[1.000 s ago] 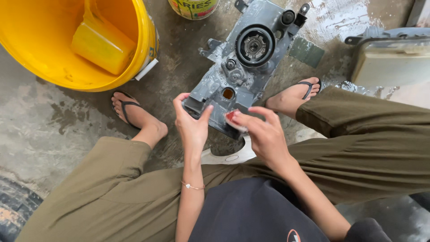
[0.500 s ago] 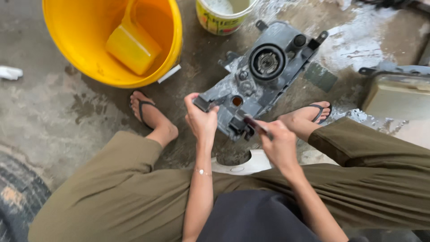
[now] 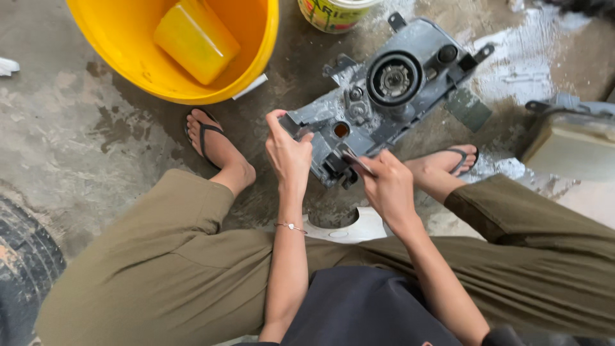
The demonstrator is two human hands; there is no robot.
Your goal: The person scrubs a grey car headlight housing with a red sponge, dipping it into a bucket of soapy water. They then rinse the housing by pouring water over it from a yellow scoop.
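A grey headlight housing (image 3: 391, 96) with a round socket lies tilted on the wet concrete between my feet. My left hand (image 3: 288, 154) grips its near left corner. My right hand (image 3: 387, 186) is closed around a thin, flat metal tool (image 3: 356, 162) whose tip rests against the housing's near edge, beside a small round hole. I sit low with olive trousers and black sandals on both feet.
A yellow bucket (image 3: 256, 61) holding a yellow scoop (image 3: 195, 38) stands at the upper left. A paint tin (image 3: 333, 14) is at the top, another lamp unit (image 3: 570, 141) at the right, a tyre (image 3: 25, 269) at the lower left. A white plastic piece (image 3: 359, 227) lies under me.
My right hand has taken up the thin tool and set it against the housing's near edge. My left hand keeps its hold on the corner. My head has shifted, moving the view.
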